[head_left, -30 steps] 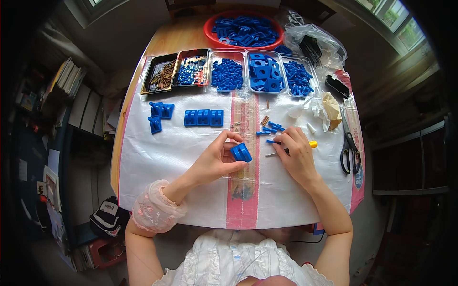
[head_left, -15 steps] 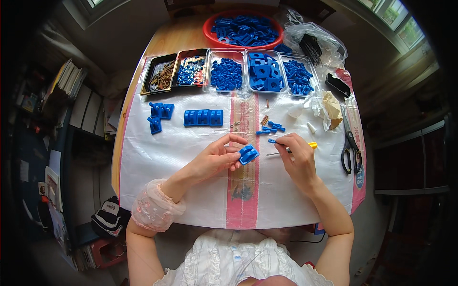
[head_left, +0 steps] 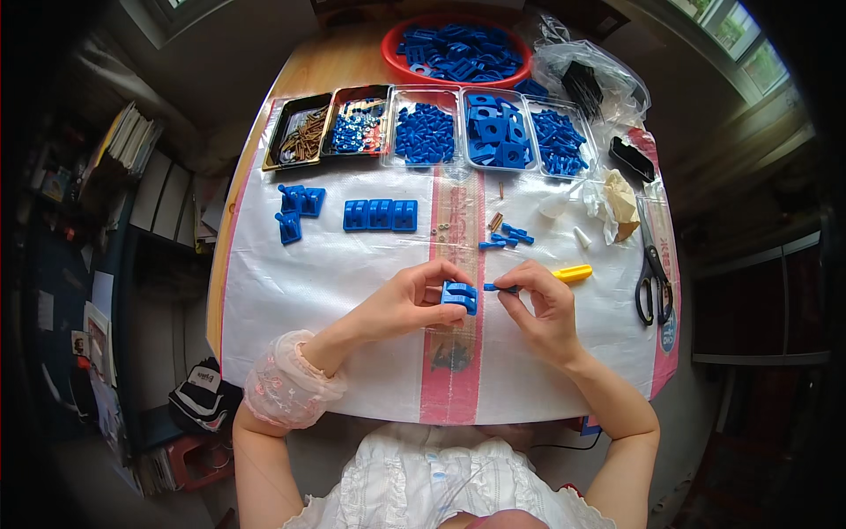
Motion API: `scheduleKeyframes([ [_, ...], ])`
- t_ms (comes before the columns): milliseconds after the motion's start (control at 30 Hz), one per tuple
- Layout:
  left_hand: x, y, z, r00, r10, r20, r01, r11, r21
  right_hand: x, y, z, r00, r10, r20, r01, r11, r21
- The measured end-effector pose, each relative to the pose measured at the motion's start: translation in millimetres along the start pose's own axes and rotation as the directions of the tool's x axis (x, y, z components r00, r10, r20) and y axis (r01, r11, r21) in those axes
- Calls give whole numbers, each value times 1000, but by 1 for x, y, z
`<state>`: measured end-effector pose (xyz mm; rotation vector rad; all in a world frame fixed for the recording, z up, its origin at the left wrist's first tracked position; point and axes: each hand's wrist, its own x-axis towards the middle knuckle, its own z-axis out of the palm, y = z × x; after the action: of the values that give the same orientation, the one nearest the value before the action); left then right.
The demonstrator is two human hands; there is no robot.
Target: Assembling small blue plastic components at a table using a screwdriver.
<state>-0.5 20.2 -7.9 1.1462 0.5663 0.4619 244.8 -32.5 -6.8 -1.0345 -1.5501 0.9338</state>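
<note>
My left hand (head_left: 414,300) grips a blue plastic bracket (head_left: 460,295) just above the white sheet (head_left: 352,273), near the table's middle. My right hand (head_left: 542,304) pinches a small blue pin (head_left: 499,286) whose tip points at the bracket's right side, almost touching it. A yellow-handled tool (head_left: 573,273) lies just beyond my right hand. A few loose blue pins (head_left: 507,238) and small screws sit a little farther back.
A row of trays (head_left: 423,132) holds screws and blue parts, behind it a red basin (head_left: 458,53) of blue pieces. Assembled blue brackets (head_left: 379,214) and more blue parts (head_left: 295,207) lie on the left. Scissors (head_left: 652,273) and crumpled paper (head_left: 617,203) sit right.
My left hand has brought the blue bracket right and slightly down toward my right hand. My right hand now holds a blue pin against the bracket's side.
</note>
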Motion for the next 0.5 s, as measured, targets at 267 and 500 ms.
scheduleKeyframes([
  [267,-1,-5,10,1000,22,-8,-21,991,136,-1,-5,0,993,-70,96,77,995,-71],
  [500,-1,-6,12,997,72,7,-70,941,331,-3,-12,2,979,-123,165,152,973,-174],
])
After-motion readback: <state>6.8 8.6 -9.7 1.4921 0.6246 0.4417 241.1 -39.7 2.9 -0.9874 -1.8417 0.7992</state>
